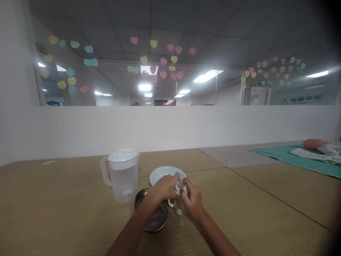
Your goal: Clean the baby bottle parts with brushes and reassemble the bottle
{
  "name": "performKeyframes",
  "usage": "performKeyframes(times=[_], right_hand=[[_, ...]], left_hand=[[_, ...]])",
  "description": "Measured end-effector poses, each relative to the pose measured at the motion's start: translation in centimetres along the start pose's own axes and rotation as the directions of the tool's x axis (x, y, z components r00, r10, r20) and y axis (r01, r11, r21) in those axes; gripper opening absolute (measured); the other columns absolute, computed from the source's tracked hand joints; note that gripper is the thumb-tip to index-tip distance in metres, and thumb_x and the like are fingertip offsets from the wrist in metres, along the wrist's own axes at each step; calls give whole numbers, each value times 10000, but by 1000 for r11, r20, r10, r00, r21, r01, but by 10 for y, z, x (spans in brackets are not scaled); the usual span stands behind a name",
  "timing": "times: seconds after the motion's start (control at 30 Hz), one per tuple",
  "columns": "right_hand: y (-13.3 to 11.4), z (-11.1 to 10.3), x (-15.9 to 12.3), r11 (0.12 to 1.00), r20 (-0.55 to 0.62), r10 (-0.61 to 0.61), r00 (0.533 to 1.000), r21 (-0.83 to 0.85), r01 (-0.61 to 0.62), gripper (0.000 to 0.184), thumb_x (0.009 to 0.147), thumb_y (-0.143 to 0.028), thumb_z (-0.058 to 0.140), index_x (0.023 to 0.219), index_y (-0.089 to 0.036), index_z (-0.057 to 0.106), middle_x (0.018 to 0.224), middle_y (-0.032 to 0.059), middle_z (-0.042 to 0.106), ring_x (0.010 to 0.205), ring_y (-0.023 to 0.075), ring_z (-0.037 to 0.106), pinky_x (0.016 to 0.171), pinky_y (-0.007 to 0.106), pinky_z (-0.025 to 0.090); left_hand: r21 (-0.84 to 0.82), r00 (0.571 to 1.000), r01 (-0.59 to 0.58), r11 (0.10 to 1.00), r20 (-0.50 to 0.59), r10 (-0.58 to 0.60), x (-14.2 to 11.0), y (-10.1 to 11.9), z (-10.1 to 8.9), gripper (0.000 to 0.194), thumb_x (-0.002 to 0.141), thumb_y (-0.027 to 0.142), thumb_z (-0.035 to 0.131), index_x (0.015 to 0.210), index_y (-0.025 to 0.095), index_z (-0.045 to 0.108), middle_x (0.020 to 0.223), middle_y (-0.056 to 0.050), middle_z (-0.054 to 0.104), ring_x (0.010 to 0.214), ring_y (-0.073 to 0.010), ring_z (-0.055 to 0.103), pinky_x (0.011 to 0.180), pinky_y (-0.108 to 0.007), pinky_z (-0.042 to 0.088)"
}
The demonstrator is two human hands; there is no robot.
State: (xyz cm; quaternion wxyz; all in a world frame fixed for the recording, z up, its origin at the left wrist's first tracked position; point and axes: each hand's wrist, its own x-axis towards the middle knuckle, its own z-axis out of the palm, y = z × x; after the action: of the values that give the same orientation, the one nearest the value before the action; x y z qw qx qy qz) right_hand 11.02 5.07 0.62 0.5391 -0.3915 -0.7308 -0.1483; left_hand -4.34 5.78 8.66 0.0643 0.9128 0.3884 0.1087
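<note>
Both of my hands meet over a small clear bottle (178, 209) with white handles that stands on the wooden table (66, 213). My left hand (165, 187) is closed around its top, where a clear teat-like cap shows between the fingers. My right hand (193, 197) grips the bottle's upper part from the right. A little white stuff lies at the bottle's bottom. Just left of the bottle lies a round metal dish (153, 215), partly under my left forearm. A pale blue plate (161, 174) sits right behind the hands.
A clear plastic jug (123, 175) with a lid, about two-thirds full of water, stands left of the plate. A teal mat (293, 156) with cloth and an orange object lies far right. A wooden stick (48, 163) rests far left. A white partition runs behind the table.
</note>
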Motion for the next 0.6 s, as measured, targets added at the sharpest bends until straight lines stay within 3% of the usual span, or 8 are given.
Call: performKeyframes(times=[0.17,0.33,0.6], right_hand=[[0,3,-1,985,-6,101,995,142,-99,88,758,-217,395,764,-208,482,770,16,557,742,190,505,681,320,356],[-1,3,1,910,89,174,981,366,-194,194,810,-232,356,764,-200,541,766,28,562,743,177,526,684,283,404],[4,1,-1,881,97,207,974,413,-228,278,848,-252,366,800,-197,634,770,39,629,727,176,574,677,275,441]], left_hand=[[-15,1000,-20,1000,20,20,4,-5,4,609,574,358,752,1071,204,436,946,-43,626,894,-230,590,659,-246,415],[-43,1000,-25,999,4,25,7,-10,9,667,568,359,751,1127,208,418,937,-39,621,870,-223,585,626,-232,397],[-100,998,-57,993,-3,57,5,-10,7,781,554,341,770,1234,234,401,895,-17,631,876,-222,582,615,-225,375]])
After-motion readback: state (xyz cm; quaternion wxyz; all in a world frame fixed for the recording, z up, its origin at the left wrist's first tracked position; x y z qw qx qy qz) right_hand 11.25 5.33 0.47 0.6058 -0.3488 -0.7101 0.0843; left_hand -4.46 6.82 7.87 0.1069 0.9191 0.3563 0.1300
